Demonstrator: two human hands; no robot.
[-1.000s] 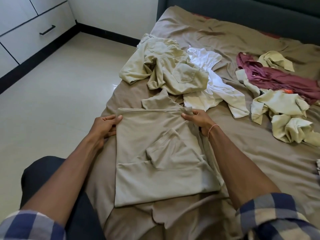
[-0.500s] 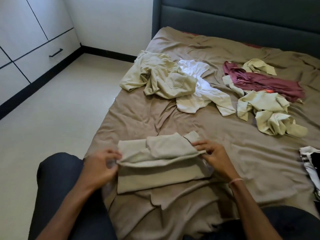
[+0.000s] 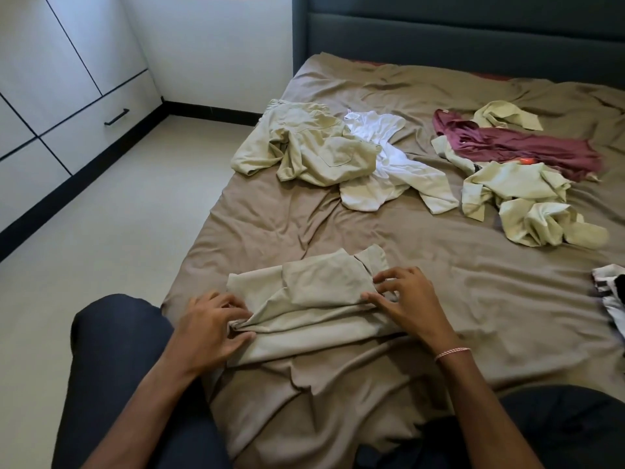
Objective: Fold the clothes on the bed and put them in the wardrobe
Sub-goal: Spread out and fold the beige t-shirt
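Folding beige garment [image 3: 314, 299] | top half now doubled down since 1 s ago, lying between both grips | left hand [image 3: 211, 330] pinches its edge; right hand [image 3: 407, 304] presses (fingers spread) | seems nearly stowable

Dark navy trousers cover both legs, plain and smooth, with no pattern that can be made out. The left leg [image 3: 115, 367] shows off the left edge of the bed [image 3: 473, 299], the right leg [image 3: 558, 428] at its near right side. Over the bed both forearms are bare. A thin bracelet [image 3: 451, 353] of twisted pink-and-white thread circles the wrist behind the right hand [image 3: 402, 306].
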